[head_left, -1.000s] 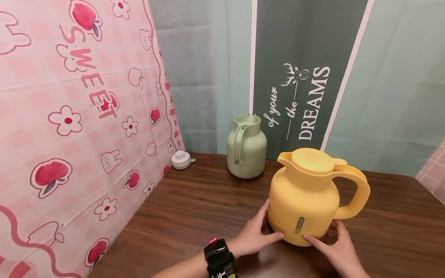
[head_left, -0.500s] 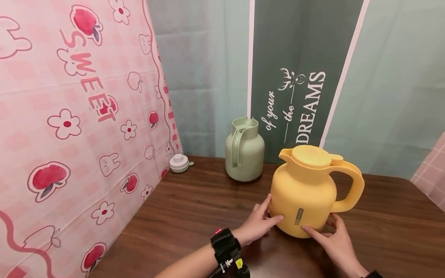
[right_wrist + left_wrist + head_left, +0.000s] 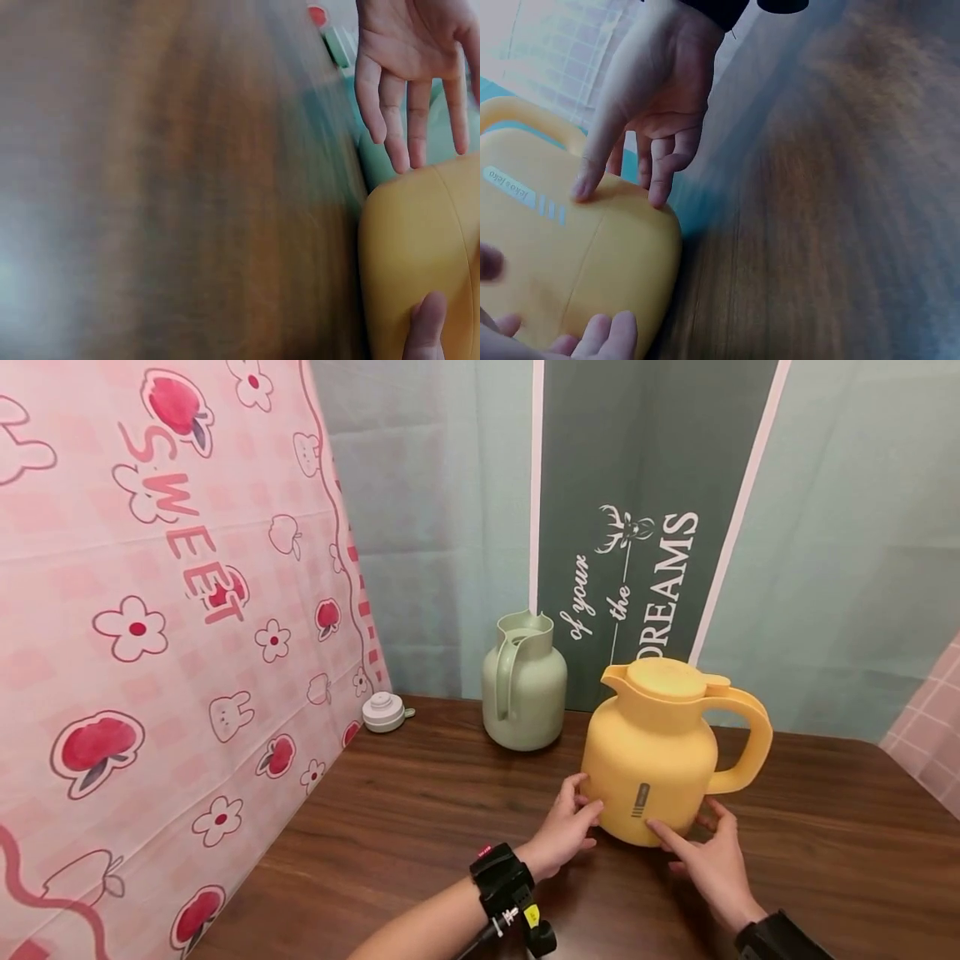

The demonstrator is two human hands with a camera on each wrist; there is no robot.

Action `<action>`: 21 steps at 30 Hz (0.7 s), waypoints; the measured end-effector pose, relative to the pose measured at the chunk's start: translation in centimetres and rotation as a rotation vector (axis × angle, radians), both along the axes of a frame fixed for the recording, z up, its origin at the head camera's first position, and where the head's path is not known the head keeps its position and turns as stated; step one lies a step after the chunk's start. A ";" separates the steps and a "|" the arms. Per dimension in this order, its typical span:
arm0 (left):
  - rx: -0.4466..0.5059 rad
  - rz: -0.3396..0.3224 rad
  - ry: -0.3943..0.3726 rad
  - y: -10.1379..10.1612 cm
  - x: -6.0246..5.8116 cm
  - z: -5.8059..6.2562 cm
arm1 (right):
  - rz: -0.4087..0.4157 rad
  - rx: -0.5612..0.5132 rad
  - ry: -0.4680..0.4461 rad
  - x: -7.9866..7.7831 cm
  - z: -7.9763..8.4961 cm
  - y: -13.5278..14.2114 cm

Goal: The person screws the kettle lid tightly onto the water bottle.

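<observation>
From my end, the right hand (image 3: pixel 712 867) touched lightly, unclenched, its thumb on the front of the smooth, round-bellied yellow jug (image 3: pixel 652 747), its fingers at the side beneath the curved yellow handle (image 3: pixel 759 735). The left hand (image 3: pixel 561 835), also loose with fairly straight fingers, flanked the opposite side, so the jug stood upright between both over the dark wooden table (image 3: pixel 420 810). I judged that low, even pressure from each side would steady it best without tipping. Beyond the left hand stood the pale green jug (image 3: pixel 534 697) and, farther left, the small, round white lid-like piece (image 3: pixel 383 714).
</observation>
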State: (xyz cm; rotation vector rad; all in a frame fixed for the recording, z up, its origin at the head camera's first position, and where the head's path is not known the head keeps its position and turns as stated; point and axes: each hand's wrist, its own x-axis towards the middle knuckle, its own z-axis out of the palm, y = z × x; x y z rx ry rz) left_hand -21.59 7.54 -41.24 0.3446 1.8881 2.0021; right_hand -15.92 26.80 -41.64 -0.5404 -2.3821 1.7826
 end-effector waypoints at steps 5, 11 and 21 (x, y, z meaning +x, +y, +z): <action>0.040 0.015 -0.061 0.6 -1.3 -0.3 | -0.082 -0.085 0.063 -1.4 -0.3 -0.2; 0.100 0.016 -0.146 1.0 -3.1 -0.7 | -0.072 -0.120 0.156 -2.9 -0.5 -0.2; 0.251 0.018 -0.198 2.2 -4.1 -1.0 | -0.077 -0.080 0.228 -4.5 -0.9 -0.2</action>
